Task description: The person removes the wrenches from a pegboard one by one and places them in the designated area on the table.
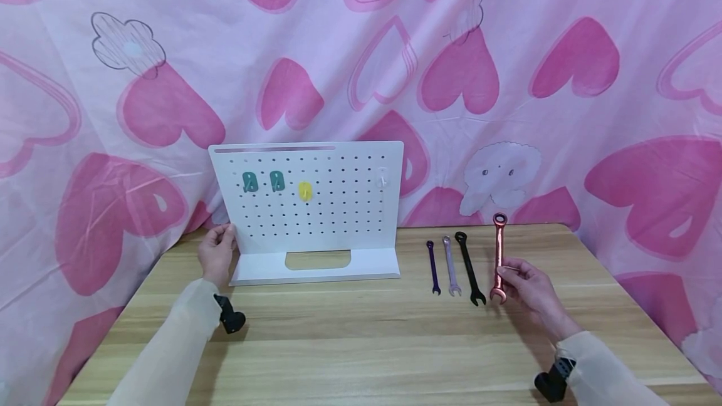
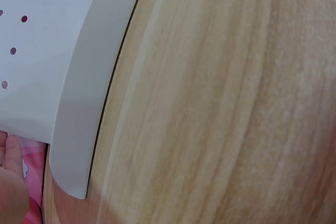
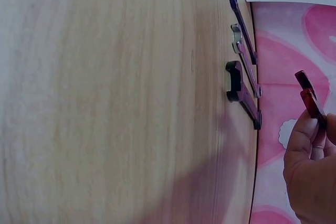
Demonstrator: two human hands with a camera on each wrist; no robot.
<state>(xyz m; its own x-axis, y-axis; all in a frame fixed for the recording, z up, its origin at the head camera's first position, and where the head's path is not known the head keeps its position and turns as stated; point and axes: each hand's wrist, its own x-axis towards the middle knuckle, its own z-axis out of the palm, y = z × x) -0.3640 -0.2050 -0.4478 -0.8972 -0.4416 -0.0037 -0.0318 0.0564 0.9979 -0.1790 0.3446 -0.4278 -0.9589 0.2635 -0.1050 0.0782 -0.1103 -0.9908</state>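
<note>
My right hand (image 1: 529, 287) holds a copper-red combination wrench (image 1: 499, 246) upright, its ring end up and its open end down. In the right wrist view, the thumb and fingers (image 3: 302, 135) pinch this wrench, raised off the table. My left hand (image 1: 217, 252) grips the left edge of a white pegboard stand (image 1: 316, 230); in the left wrist view the fingertips (image 2: 12, 148) meet that edge. Left of the red wrench, a black wrench (image 1: 470, 267), a silvery-lilac wrench (image 1: 451, 265) and a small dark purple wrench (image 1: 433, 268) lie side by side.
On the pegboard hang two green hooks (image 1: 277, 181), a yellow hook (image 1: 305, 191) and a clear hook (image 1: 382, 177). The wooden table (image 1: 361, 343) ends at a pink heart-patterned cloth (image 1: 333, 42) behind. Each wrist wears a black camera (image 1: 230, 315).
</note>
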